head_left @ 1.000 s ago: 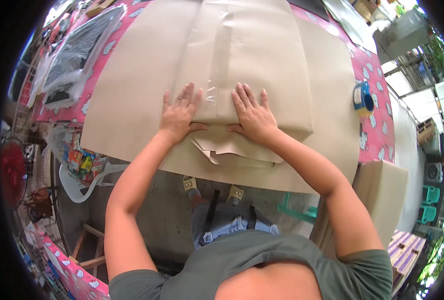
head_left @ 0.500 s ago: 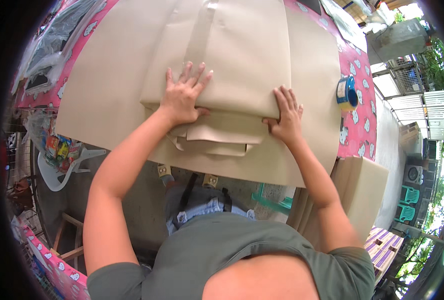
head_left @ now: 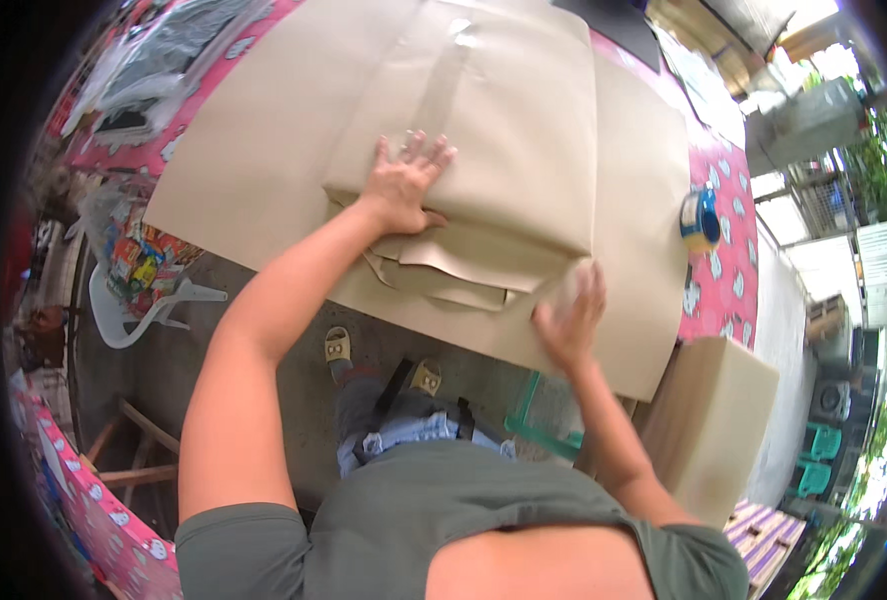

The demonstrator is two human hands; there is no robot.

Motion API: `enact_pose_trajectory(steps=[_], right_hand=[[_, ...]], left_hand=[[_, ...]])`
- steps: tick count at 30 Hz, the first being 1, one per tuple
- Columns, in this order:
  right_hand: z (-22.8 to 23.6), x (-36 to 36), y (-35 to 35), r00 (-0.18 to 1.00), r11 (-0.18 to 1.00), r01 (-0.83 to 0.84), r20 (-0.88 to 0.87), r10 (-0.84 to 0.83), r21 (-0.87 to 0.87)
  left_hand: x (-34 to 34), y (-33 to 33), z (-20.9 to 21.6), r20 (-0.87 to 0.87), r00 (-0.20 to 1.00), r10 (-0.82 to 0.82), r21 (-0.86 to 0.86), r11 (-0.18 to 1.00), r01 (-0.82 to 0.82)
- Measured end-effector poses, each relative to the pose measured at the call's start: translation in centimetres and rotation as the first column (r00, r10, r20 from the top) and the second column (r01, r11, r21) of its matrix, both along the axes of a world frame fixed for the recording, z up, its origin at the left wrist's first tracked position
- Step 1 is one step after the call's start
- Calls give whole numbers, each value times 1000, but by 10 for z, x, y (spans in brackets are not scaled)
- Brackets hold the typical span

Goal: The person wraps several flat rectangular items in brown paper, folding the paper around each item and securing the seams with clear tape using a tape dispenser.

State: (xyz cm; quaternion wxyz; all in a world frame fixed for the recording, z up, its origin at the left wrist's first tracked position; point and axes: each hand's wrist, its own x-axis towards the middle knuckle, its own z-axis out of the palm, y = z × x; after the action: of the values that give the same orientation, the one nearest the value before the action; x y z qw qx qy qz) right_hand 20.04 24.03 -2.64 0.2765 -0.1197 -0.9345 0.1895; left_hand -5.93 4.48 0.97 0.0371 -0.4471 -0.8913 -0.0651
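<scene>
A box-shaped parcel wrapped in brown paper lies on a larger flat sheet of brown paper. A strip of clear tape runs along its top. My left hand rests on the parcel's top by the near edge, fingers spread and thumb over the edge. Below that edge, folded paper flaps stick out at the parcel's near end. My right hand, smeared by motion, is at the parcel's near right corner with fingers stretched out and nothing seen in it. Whether it touches the paper I cannot tell.
A blue tape roll stands on the pink patterned table cover at the right. Brown wrapped boxes stand beside the table's near right corner. A white plastic chair holds colourful packets at the left. A green stool is below the table edge.
My right hand has moved off the parcel's right side toward me, past its near corner. My left hand stays on the top. The whole view has shifted slightly.
</scene>
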Motion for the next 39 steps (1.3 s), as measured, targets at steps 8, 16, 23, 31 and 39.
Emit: enact_pose_trajectory(steps=[8,16,23,31,39], right_hand=[[20,-82,4,967,954,-241,-37,251,179],[42,-103,22,985,991,-134,109,131,20],[69,-139,25,943,983,-175,298,151,57],[47,-164,36,893,995,-65,449,25,74],[48,-262,-47,931,976,-171,346,114,137]], left_hand=[[1,7,6,78,997,-1,-26,1000,3],[-45,-82,12,201,893,-402,395,868,301],[-28,-62,-3,701,707,-95,601,613,-513],[3,-40,-20,452,638,623,512,404,-758],[-8,-24,-40,653,598,465,581,199,-789]])
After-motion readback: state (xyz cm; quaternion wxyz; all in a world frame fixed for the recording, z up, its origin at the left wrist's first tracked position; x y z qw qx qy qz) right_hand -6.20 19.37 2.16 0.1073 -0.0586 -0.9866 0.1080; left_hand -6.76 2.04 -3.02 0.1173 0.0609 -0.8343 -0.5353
